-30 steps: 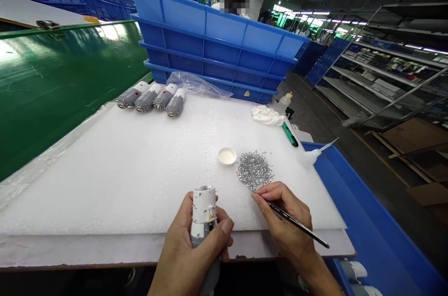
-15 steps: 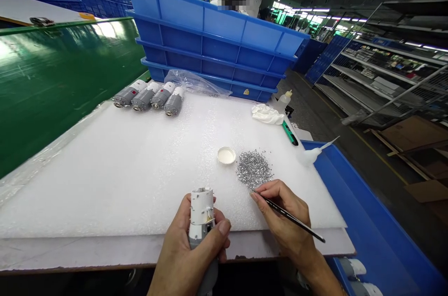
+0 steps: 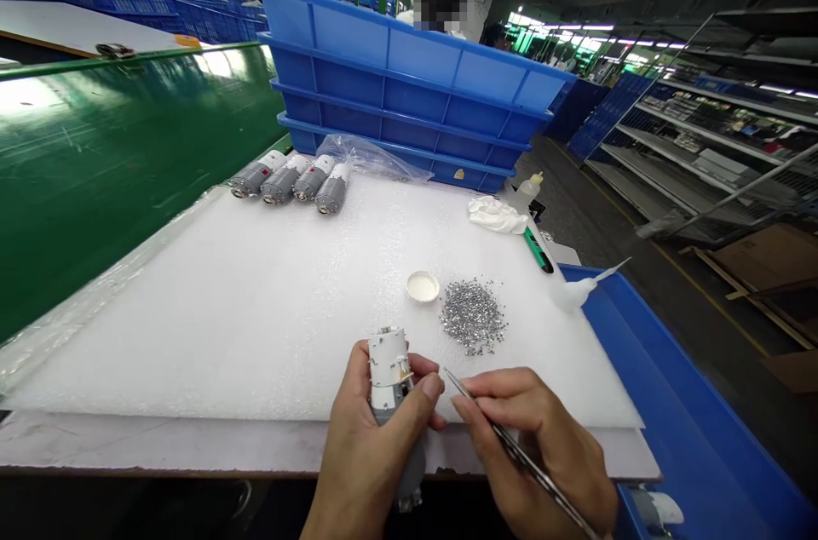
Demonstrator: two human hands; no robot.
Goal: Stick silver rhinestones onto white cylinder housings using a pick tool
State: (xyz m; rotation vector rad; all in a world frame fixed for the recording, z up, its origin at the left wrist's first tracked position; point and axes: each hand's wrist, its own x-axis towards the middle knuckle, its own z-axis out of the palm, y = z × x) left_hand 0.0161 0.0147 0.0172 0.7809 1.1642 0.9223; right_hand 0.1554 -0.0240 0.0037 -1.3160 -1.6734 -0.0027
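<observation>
My left hand [image 3: 377,438] is wrapped round a white-and-grey cylindrical model [image 3: 388,359], its white end up and its grey end below the palm. Small knobs and a yellowish detail dot the white section. Pinched in my right hand [image 3: 537,438] is a pair of dark metal tweezers [image 3: 511,448]; their tips point at my left fingertips, close beside the model but apart from it. Whether the tips hold a tiny part I cannot tell. Just beyond lies a loose pile of small silver parts [image 3: 473,315], with a shallow dish of whitish stuff [image 3: 423,287] to its left.
Several similar models [image 3: 289,180] lie at the back left, by a clear plastic bag [image 3: 371,157] and stacked blue crates [image 3: 409,97]. Right: white cloth [image 3: 497,215], green cutter [image 3: 538,250], squeeze bottle [image 3: 573,294], blue bin [image 3: 677,404]. Someone sits behind the crates.
My right hand has drawn the tweezers away from the silver pile, back toward the model. The view has shifted slightly; my left hand keeps its hold on the model.
</observation>
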